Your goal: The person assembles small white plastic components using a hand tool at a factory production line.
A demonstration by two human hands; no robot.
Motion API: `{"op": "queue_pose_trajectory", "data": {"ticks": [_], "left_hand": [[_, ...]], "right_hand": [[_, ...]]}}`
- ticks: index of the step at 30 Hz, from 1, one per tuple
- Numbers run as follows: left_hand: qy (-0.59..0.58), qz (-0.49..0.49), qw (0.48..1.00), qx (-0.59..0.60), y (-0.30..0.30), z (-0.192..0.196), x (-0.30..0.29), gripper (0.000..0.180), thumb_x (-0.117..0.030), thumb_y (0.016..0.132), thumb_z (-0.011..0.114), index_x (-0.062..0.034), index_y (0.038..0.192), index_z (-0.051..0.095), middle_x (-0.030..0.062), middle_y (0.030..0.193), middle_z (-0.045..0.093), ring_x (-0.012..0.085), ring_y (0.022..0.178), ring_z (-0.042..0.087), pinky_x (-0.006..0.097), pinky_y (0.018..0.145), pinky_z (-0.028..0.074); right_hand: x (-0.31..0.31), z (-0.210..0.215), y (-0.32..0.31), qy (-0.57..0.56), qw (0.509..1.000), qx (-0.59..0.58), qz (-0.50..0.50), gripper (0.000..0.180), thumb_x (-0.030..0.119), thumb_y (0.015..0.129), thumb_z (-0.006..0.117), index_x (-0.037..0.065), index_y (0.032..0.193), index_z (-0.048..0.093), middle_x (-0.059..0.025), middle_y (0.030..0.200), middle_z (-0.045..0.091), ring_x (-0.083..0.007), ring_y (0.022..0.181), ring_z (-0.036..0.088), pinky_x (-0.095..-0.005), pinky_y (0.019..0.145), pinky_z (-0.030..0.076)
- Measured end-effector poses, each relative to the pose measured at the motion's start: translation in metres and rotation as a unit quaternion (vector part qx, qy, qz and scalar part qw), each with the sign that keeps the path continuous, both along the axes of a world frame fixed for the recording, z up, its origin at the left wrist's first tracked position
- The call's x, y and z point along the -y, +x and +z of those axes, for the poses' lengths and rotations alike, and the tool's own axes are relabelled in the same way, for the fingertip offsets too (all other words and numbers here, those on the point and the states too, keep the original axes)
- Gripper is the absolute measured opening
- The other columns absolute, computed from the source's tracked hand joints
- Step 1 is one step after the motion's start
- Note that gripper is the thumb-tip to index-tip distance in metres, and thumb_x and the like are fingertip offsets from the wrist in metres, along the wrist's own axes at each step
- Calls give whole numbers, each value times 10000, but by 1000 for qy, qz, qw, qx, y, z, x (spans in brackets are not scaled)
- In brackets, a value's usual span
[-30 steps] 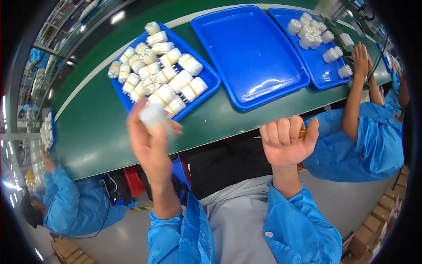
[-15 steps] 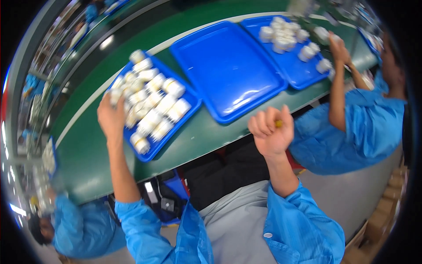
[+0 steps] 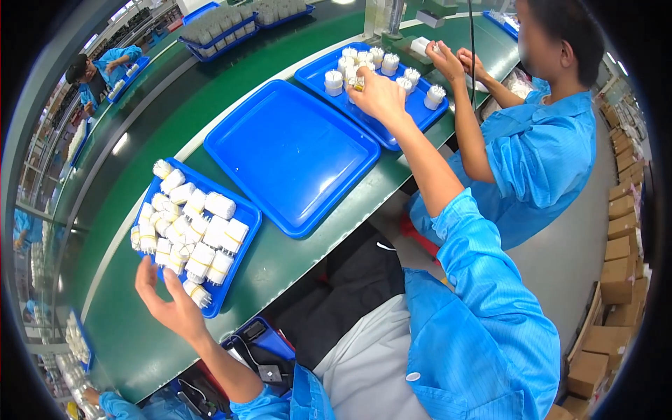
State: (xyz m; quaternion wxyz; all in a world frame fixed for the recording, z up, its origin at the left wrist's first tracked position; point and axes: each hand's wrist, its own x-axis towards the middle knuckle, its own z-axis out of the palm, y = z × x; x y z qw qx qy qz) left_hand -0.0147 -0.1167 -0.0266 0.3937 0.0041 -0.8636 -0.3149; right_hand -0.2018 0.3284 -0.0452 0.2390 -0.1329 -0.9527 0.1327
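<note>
My left hand (image 3: 171, 304) has its fingers spread, holding nothing, beside the near left corner of a blue tray (image 3: 238, 297). White cylindrical parts (image 3: 199, 259) with yellowish bands and thin prongs lie heaped in this tray, mostly on their sides. My right hand (image 3: 381, 98) reaches over the right-hand blue tray (image 3: 315, 73), where similar white parts (image 3: 333, 82) stand upright. Its fingers are curled at one of them, and a small yellow bit shows at the fingertips. Whether the white part is gripped is hidden by the hand.
Between these trays lies a bare blue tray (image 3: 294, 154) on the green table (image 3: 308, 248). At right a co-worker (image 3: 518, 147) handles something white. Filled trays (image 3: 224, 35) stand farther back. Cardboard boxes (image 3: 609, 301) line the floor at right.
My right hand has moved from in front of my body, out to the right-hand tray. My left hand has drawn back from the heaped parts to the tray's near corner. The view has shifted right.
</note>
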Motion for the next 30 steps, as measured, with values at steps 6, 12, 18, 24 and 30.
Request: {"op": "queue_pose_trajectory", "data": {"ticks": [6,12,18,24,30], "left_hand": [[111,-73,991,-4,30,-11,-31,345,-32,890,558,51,1225,563,162,1234,566,239,1084,561,376,986,419],[275,-263,924,28,45,-13,-86,498,-129,838,649,65,1278,517,183,1271,541,256,1128,561,391,1010,425],[483,-409,765,114,28,-30,-150,648,-194,899,652,47,1420,351,211,1330,537,254,1231,526,387,1046,410],[567,-387,712,147,38,-31,-133,552,-323,935,636,61,1297,474,186,1117,652,241,1048,629,368,927,483],[572,-395,694,190,43,-30,-132,497,-318,950,599,52,1264,492,171,1049,654,252,982,651,378,905,488]], "right_hand": [[9,18,19,-59,998,18,-23,433,464,805,650,124,1069,600,-188,907,710,-379,889,685,-507,785,500],[80,20,109,-734,625,-5,267,287,358,975,503,82,1009,576,-93,642,619,-39,397,344,-199,365,219],[166,-12,200,-875,349,172,290,354,405,1020,441,76,1059,566,-44,613,574,-58,343,298,-218,355,211],[167,-13,221,-768,522,163,334,425,437,1021,421,28,994,531,-49,582,533,-37,443,351,-203,420,222],[155,-26,220,-767,520,19,376,503,464,1014,384,46,751,482,-13,558,413,-62,487,307,-235,450,216]]}}
